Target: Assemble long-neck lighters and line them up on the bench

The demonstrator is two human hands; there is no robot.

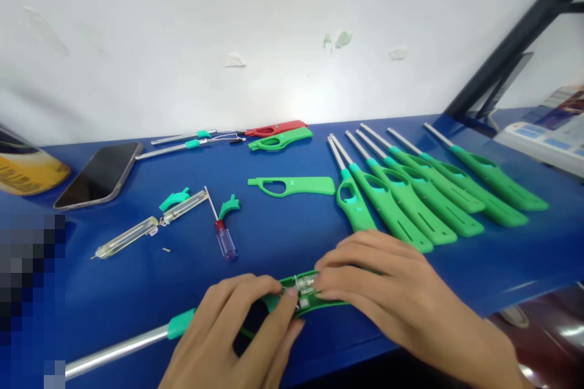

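An opened green lighter (pixel 305 295) with a long silver tube (pixel 116 351) lies along the near edge of the blue table (pixel 283 231). My left hand (pixel 237 334) presses on its handle, fingers curled over the open shell. My right hand (pixel 401 298) covers the rear end, fingertips pinching at the clear insert inside. A small screwdriver (pixel 223 234) with a clear handle lies just beyond my hands.
A row of several finished green lighters (pixel 410 194) lies at the right. A loose green half-shell (pixel 292 186), teal triggers (pixel 174 198), a clear fuel insert (pixel 150 226) and a tiny screw (pixel 166 249) lie mid-table. A phone (pixel 100 175) and red and green shells (pixel 278 134) sit at the back.
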